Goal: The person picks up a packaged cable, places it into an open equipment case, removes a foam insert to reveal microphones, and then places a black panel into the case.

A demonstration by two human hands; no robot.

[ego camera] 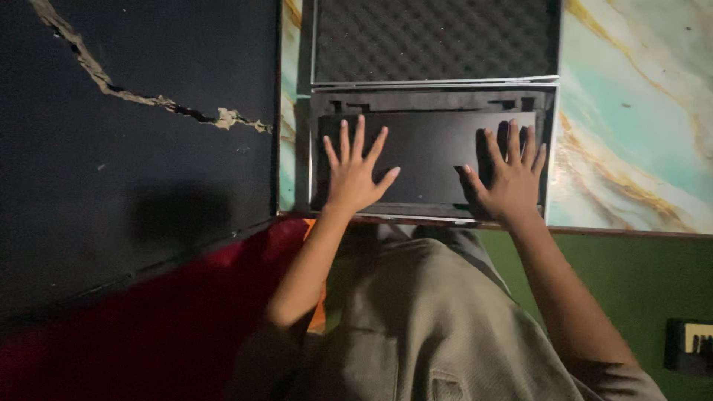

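Note:
An open hard case (319, 104) lies on a marbled tabletop, its lid (434, 41) lined with dark egg-crate foam and tipped back. A flat black foam sheet (427, 148) fills the lower half. My left hand (355, 172) rests flat on the sheet's left part, fingers spread wide. My right hand (511, 174) lies flat on the sheet's right part, fingers slightly apart. Neither hand holds anything.
The marbled tabletop (631, 126) in teal, white and gold extends to the right. A dark wall with a jagged crack (134, 96) stands at the left. Below are a red surface (148, 327), a green floor (639, 275) and a small dark object (691, 343) at the right edge.

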